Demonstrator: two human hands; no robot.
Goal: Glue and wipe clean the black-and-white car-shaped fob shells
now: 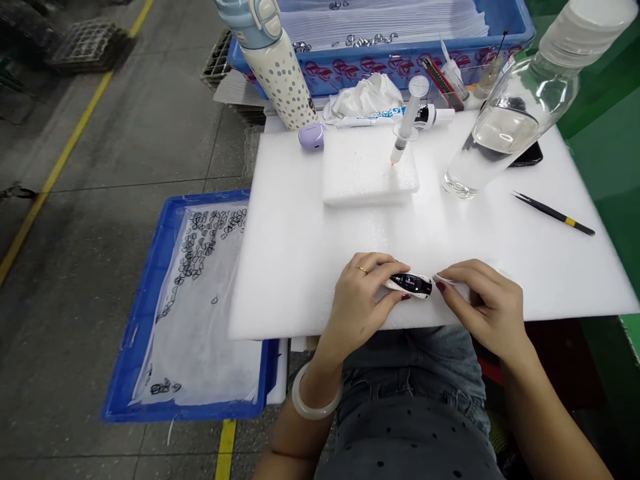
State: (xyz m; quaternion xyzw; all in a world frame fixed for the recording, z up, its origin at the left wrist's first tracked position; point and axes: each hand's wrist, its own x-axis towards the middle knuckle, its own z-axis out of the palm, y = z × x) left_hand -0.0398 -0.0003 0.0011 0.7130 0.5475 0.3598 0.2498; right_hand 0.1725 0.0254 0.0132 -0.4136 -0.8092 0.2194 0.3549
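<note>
My left hand pinches a small black-and-white toy car between thumb and fingers, just above the white foam board. Close to the car's right end is my right hand, its thumb and fingers closed on a white wipe, which looks like tissue or thin cloth. Part of the wipe is hidden behind the fingers. Whether it touches the car I cannot tell. Beyond the hands, a syringe stands tip-down in a white foam block.
Black tweezers and a clear bottle of liquid stand or lie at right. Behind are a dotted tumbler, a purple case, a glue tube and crumpled tissue. A blue tray with small dark parts sits lower left.
</note>
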